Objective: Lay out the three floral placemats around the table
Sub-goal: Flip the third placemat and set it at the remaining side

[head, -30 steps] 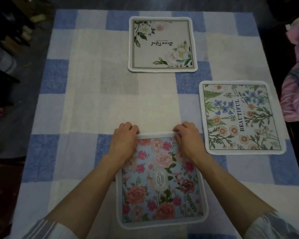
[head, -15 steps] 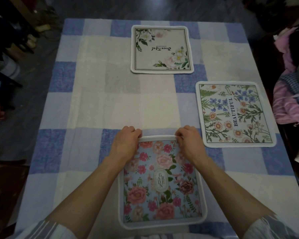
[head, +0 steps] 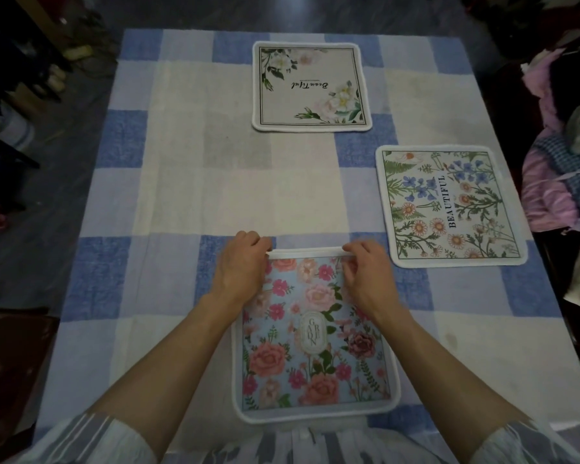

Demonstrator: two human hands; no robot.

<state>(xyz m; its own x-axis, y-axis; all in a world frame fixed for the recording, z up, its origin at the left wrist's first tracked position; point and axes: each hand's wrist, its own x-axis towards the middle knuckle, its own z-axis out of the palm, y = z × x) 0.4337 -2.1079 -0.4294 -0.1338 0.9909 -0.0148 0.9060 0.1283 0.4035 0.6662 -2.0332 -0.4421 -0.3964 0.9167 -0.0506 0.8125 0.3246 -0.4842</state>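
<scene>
- Blue-and-cream checked tablecloth (head: 181, 195) is spread over the table; dim clutter is seen on the floor, well left of the Garden placemat (head: 315, 346).
- The far-left corner of the Garden placemat is gripped by the left hand (head: 240, 269), with fingers curled over the white border.
- The Garden placemat is laid flat at the near edge, before the person.
- A cream placemat (head: 312, 87) is laid flat well beyond the Garden placemat.
- The Garden placemat's far-right edge is pinched by the right hand (head: 365, 272).
- A daisy placemat (head: 449, 202) is laid just beyond and right of the Garden placemat.
- All three are judged placed; only straightening and release seem left.
</scene>
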